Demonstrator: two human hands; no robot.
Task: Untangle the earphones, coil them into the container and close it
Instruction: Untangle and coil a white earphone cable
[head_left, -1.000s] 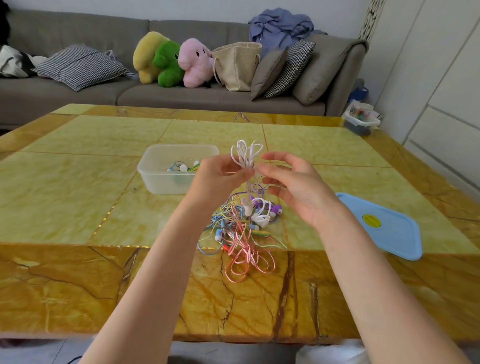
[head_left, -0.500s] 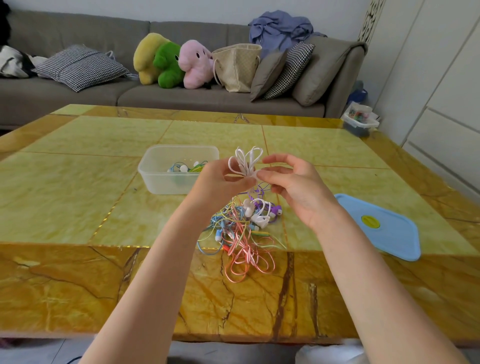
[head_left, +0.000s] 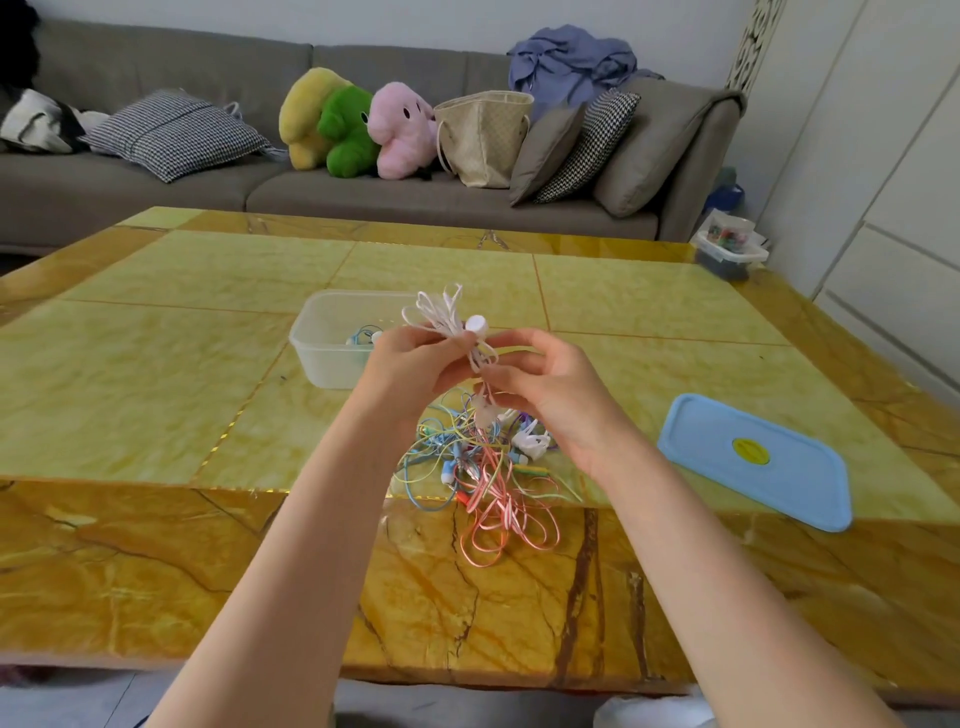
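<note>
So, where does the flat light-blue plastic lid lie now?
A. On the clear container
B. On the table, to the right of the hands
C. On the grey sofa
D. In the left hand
B: the flat light-blue plastic lid lies on the yellow marble table, right of both hands and apart from the clear plastic container.

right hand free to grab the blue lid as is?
Probably not yet. The right hand pinches the white earphone bundle together with the left hand. The path to the blue lid looks free; it lies flat on the table.
</note>
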